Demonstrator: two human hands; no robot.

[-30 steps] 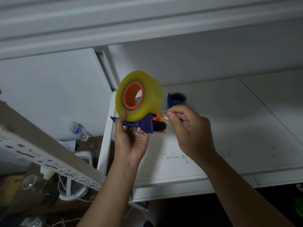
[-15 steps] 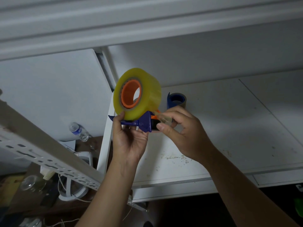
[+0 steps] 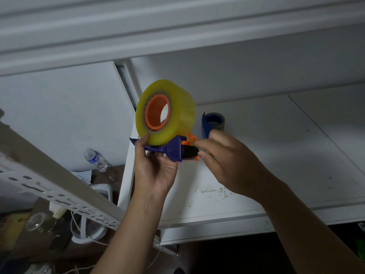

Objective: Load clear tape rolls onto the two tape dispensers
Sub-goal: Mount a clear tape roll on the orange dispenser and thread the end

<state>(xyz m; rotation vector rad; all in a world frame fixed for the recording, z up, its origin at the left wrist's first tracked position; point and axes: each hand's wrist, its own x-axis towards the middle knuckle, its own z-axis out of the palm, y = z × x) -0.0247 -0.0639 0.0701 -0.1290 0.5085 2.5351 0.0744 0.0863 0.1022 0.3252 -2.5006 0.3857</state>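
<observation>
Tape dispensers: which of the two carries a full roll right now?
The dispenser in the left hand: its orange hub holds a thick yellowish tape roll. The other blue dispenser, standing on the white shelf behind, shows only a near-empty cardboard core.

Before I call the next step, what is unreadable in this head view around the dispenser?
- Tape's free end: hidden by the right hand at the dispenser mouth.
- Second dispenser on the shelf: lower part behind the right hand; loaded or not, unclear.
- Water bottle label: too small.
</observation>
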